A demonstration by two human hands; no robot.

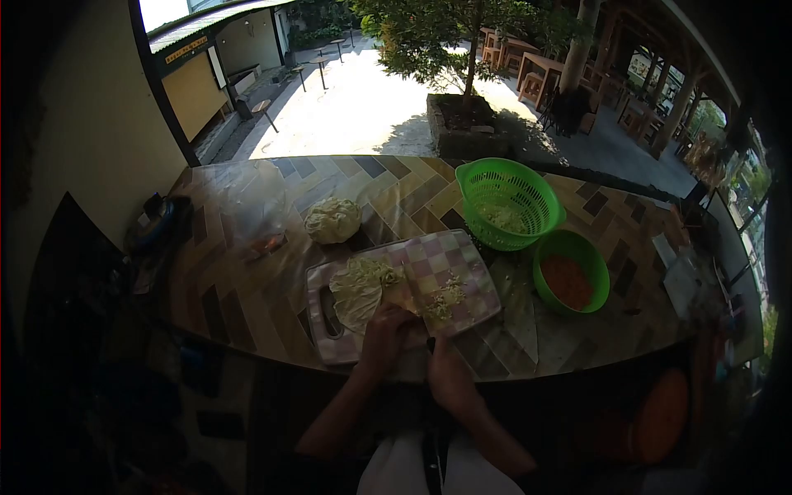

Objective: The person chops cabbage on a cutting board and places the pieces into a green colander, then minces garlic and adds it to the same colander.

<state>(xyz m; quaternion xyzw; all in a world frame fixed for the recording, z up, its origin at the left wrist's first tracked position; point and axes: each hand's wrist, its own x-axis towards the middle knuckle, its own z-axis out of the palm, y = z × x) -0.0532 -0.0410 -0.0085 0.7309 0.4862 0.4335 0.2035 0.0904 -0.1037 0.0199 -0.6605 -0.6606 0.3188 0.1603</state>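
A checked cutting board (441,254) lies on the patterned table. Pale cabbage leaves (356,301) are spread over its left half, and a small heap of chopped cabbage (446,299) sits on the right. My left hand (388,328) presses down on the near right edge of the leaves with its fingers bent together. My right hand (444,363) is closed round the dark handle of a knife (418,299), whose blade points away between the leaves and the chopped pieces. Behind the board rests a cabbage head (333,220).
A green colander (511,202) with shredded cabbage stands behind the board's right corner. Beside it is a green bowl (571,272) of orange shreds. A clear plastic bag (256,202) lies at the back left. An orange round object (662,417) is at the lower right.
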